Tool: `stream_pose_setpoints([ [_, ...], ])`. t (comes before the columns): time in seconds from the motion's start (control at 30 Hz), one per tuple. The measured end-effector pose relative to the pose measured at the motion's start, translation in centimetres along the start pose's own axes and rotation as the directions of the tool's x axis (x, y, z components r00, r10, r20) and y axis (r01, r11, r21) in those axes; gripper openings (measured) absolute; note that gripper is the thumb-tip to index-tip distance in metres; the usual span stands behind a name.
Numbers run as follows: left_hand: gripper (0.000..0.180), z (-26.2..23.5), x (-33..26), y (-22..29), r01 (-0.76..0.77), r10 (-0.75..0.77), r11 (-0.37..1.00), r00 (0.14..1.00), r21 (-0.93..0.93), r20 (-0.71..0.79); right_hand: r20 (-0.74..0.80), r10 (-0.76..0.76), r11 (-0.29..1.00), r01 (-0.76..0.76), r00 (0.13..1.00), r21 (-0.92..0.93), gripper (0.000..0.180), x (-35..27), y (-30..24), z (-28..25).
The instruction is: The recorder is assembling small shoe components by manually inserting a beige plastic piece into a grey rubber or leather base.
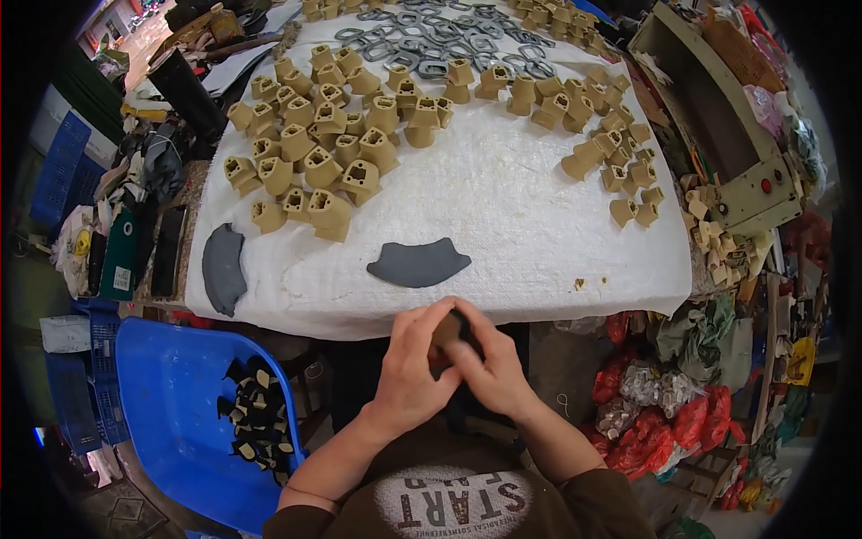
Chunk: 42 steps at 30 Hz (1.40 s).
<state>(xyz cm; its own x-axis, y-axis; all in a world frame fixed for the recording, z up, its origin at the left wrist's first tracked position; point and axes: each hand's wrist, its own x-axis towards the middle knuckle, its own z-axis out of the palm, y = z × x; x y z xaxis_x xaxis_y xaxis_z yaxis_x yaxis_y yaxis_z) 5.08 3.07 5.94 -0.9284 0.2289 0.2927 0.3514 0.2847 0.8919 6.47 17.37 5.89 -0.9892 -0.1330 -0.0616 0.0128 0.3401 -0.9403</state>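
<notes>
Although the view is partly blocked, the left hand [411, 357] and right hand [496, 366] are part-closed around a small brown piece [445, 333] between them, just off the near edge of the desk [548, 238]. Neither hand is clearly nearer; its long axis cannot be determined. Surface: brown, darker at right, blurred.

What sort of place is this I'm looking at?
Probably a small workshop doing assembly or finishing by hand: rows and clusters of matching hollow tan parts and gray rings cover much of a white-draped table, and a blue tub holds black-and-tan pieces.
</notes>
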Motion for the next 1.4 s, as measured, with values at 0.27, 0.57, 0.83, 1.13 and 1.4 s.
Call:
stream_pose_setpoints([
  [0.27, 0.048, -0.7, -1.0, -1.7, 0.326, -0.245, 0.872, 0.936, -0.365, 0.251, 0.124, -0.034, 0.991, 0.017, 0.992, 0.134, 0.047, 0.1, 0.1, -0.4],
  [0.57, 0.046, -1.1, -0.6, -1.3, 0.391, -0.242, 0.847, 0.888, -0.361, 0.392, -0.002, -0.33, 0.918, 0.321, 0.944, -0.233, 0.033, 0.3, 1.2, -1.5],
  [0.83, 0.045, -1.2, -1.1, -0.9, 0.464, -0.183, 0.788, 0.805, -0.406, 0.565, 0.368, -0.132, 0.645, -0.202, 0.921, 0.737, 0.016, 2.0, 2.6, -1.4],
  [1.13, 0.04, -0.2, -1.6, -1.1, 0.586, -0.304, 0.62, 0.792, -0.521, 0.529, 0.07, -0.216, 0.865, 0.158, 0.974, 0.475, 0.034, 0.8, 2.2, 1.0],
  [1.4, 0.032, 0.8, -2.3, -1.4, 0.539, -0.355, 0.405, 0.837, -0.739, 0.416, 0.228, 0.065, 0.669, -0.211, 0.972, 0.713, 0.052, -1.2, 2.9, 1.7],
])
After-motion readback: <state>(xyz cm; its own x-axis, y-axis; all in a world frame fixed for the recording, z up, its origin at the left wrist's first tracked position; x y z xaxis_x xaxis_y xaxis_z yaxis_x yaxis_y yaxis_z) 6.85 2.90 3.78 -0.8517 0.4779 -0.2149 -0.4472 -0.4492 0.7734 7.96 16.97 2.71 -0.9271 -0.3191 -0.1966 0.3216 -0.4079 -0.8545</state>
